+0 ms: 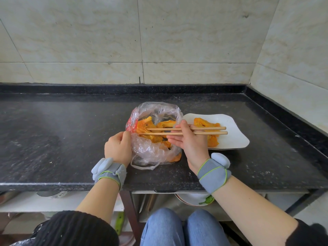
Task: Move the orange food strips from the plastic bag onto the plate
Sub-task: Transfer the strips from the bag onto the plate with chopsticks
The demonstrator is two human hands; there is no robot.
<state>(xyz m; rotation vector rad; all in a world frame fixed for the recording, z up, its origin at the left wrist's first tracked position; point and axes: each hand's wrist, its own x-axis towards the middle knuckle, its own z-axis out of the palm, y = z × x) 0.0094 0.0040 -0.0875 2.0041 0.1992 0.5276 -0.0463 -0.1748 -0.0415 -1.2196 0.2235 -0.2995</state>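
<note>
A clear plastic bag point(152, 153) lies open on the dark counter, with orange food strips point(150, 126) inside. My left hand point(118, 148) pinches the bag's left rim. My right hand point(188, 139) holds a pair of wooden chopsticks point(209, 130) level, their tips reaching left into the bag among the strips. Just right of the bag sits a white plate point(234, 137) with some orange strips point(206, 123) on it, partly hidden behind my right hand.
The black stone counter point(62, 132) stretches left of the bag. A tiled wall point(142, 41) rises behind and at the right. Below the counter's front edge, a shelf holds a dish point(191, 199) and a metal pot point(51, 194). Both wrists wear grey bands.
</note>
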